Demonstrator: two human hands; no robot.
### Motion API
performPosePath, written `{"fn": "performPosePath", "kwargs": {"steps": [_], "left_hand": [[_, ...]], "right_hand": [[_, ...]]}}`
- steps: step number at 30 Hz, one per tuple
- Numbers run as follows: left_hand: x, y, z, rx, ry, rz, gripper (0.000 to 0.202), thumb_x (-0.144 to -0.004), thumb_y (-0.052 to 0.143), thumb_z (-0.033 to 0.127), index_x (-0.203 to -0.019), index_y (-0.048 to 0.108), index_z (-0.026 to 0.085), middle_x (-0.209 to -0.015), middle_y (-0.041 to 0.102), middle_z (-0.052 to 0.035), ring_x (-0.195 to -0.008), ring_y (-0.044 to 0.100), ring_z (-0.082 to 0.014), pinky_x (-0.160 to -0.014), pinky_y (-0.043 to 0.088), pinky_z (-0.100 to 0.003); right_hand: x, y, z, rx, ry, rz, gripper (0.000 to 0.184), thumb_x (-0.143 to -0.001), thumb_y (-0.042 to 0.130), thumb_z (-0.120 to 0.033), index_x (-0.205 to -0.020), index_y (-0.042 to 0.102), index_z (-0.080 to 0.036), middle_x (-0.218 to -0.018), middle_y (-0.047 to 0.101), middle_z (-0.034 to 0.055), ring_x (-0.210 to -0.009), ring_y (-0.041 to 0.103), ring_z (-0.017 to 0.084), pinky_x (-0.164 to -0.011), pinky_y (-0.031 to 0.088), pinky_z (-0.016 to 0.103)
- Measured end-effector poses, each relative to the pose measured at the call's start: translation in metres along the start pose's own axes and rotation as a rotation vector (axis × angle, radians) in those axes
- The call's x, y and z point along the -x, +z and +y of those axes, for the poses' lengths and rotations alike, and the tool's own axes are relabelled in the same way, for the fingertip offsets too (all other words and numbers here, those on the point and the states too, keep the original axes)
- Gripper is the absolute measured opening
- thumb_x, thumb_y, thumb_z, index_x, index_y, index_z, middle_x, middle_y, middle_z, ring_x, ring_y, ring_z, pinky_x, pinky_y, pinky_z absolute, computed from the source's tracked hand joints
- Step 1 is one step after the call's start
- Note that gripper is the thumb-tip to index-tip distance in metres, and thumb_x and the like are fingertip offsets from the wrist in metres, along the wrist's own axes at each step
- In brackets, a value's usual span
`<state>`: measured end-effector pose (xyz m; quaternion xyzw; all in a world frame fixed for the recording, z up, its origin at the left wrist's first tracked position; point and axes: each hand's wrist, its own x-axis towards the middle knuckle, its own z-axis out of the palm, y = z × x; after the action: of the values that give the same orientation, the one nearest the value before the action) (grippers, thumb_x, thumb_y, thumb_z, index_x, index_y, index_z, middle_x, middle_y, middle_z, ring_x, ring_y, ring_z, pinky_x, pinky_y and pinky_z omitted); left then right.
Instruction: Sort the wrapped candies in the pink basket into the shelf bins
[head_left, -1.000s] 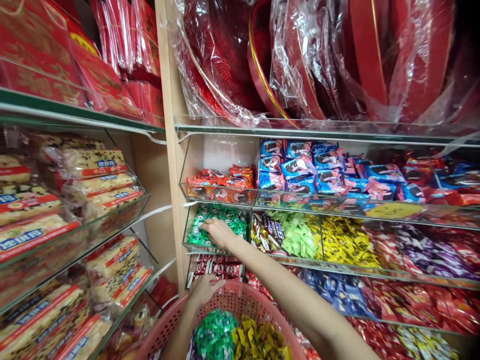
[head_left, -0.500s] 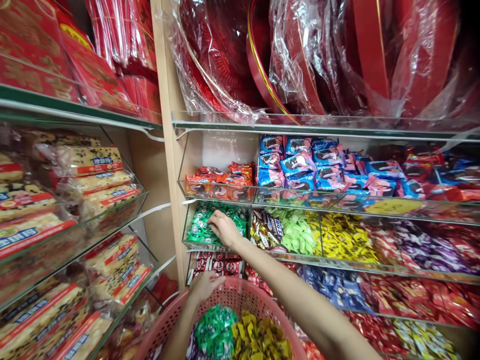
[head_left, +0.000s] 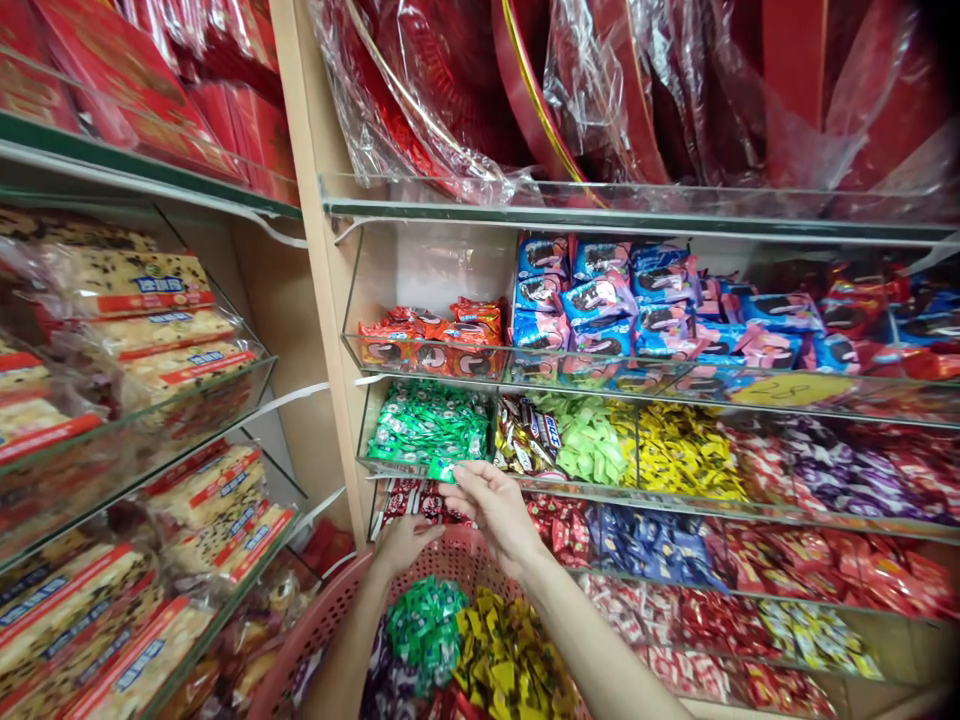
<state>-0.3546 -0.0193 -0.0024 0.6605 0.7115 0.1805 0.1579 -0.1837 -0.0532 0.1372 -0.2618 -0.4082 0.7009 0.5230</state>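
My right hand (head_left: 499, 515) is closed, pinching a green-wrapped candy (head_left: 442, 469) between thumb and fingertips. It hovers just in front of the bin of green-wrapped candies (head_left: 429, 422) and above the far side of the pink basket (head_left: 296, 640). At that basket's far rim is my left hand (head_left: 405, 545), closed over the edge, its fingertips partly hidden beyond it. Inside the basket lie a pile of green candies (head_left: 427, 625) and a pile of yellow-wrapped candies (head_left: 510, 650), with purple wrappers and something red partly hidden by my forearms.
Glass-fronted bins hold brown-wrapped bars (head_left: 525, 435), pale green candies (head_left: 592, 440) and yellow candies (head_left: 686, 450) to the right. Blue snack packs (head_left: 600, 300) fill the shelf above. Packaged pastries (head_left: 165, 285) stand on shelves at left. A wooden upright (head_left: 307, 200) divides the shelves.
My right hand has drawn back and down from the green candy bin, bringing out a green-wrapped candy. The left hand stays at the basket rim. The view has tilted down slightly.
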Motion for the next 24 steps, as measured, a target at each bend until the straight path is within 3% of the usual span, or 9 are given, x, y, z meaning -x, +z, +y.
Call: {"fn": "performPosePath", "kwargs": {"steps": [4, 9, 13, 16, 19, 24], "left_hand": [[0.002, -0.003, 0.004, 0.031, 0.000, -0.015, 0.049, -0.077, 0.042, 0.063, -0.077, 0.067, 0.021, -0.077, 0.067, -0.0011, -0.070, 0.057, -0.0134, -0.056, 0.026, -0.020], [0.002, 0.000, 0.002, -0.005, 0.003, -0.017, 0.053, -0.076, 0.039, 0.065, -0.071, 0.065, 0.019, -0.066, 0.062, 0.0004, -0.061, 0.051, -0.0107, -0.054, 0.021, -0.020], [0.000, 0.005, -0.003, -0.021, 0.004, 0.009, 0.058, -0.075, 0.036, 0.070, -0.066, 0.061, 0.018, -0.062, 0.058, 0.0012, -0.058, 0.046, -0.0095, -0.053, 0.019, -0.020], [-0.001, 0.006, -0.004, -0.017, 0.007, 0.004, 0.059, -0.074, 0.036, 0.071, -0.065, 0.059, 0.018, -0.061, 0.057, 0.0018, -0.058, 0.046, -0.0092, -0.053, 0.019, -0.020], [-0.002, 0.005, -0.003, -0.011, 0.018, 0.000, 0.059, -0.074, 0.036, 0.071, -0.064, 0.058, 0.018, -0.061, 0.056, 0.0017, -0.059, 0.046, -0.0093, -0.053, 0.019, -0.020], [0.000, 0.001, 0.000, -0.020, -0.004, -0.005, 0.057, -0.074, 0.037, 0.070, -0.064, 0.058, 0.018, -0.062, 0.058, 0.0015, -0.059, 0.047, -0.0096, -0.053, 0.019, -0.020]], "right_hand": [[0.010, -0.017, 0.009, 0.143, -0.014, 0.031, 0.035, -0.061, 0.074, -0.040, -0.083, 0.063, -0.015, -0.073, 0.065, 0.0016, -0.063, 0.063, 0.013, -0.063, 0.050, 0.025], [0.009, -0.056, 0.040, 0.728, -0.190, -0.029, 0.022, -0.070, 0.063, -0.036, -0.070, 0.067, -0.015, -0.061, 0.061, 0.0000, -0.055, 0.053, 0.012, -0.054, 0.041, 0.023], [0.009, -0.079, 0.071, 1.007, -0.135, -0.108, 0.022, -0.075, 0.054, -0.028, -0.064, 0.066, -0.014, -0.056, 0.061, 0.0004, -0.054, 0.054, 0.013, -0.054, 0.039, 0.023], [0.012, -0.082, 0.083, 1.120, -0.104, -0.087, 0.023, -0.077, 0.050, -0.027, -0.085, 0.069, -0.015, -0.070, 0.067, 0.0041, -0.066, 0.060, 0.018, -0.060, 0.043, 0.025], [0.017, -0.081, 0.084, 1.192, -0.110, -0.013, 0.038, -0.078, 0.052, -0.031, -0.112, 0.060, -0.015, -0.095, 0.067, 0.0096, -0.088, 0.060, 0.022, -0.075, 0.045, 0.030], [0.028, -0.092, 0.073, 1.137, -0.121, 0.033, 0.043, -0.078, 0.053, -0.035, -0.116, 0.056, -0.015, -0.095, 0.066, 0.0093, -0.089, 0.061, 0.022, -0.079, 0.045, 0.033]]}}
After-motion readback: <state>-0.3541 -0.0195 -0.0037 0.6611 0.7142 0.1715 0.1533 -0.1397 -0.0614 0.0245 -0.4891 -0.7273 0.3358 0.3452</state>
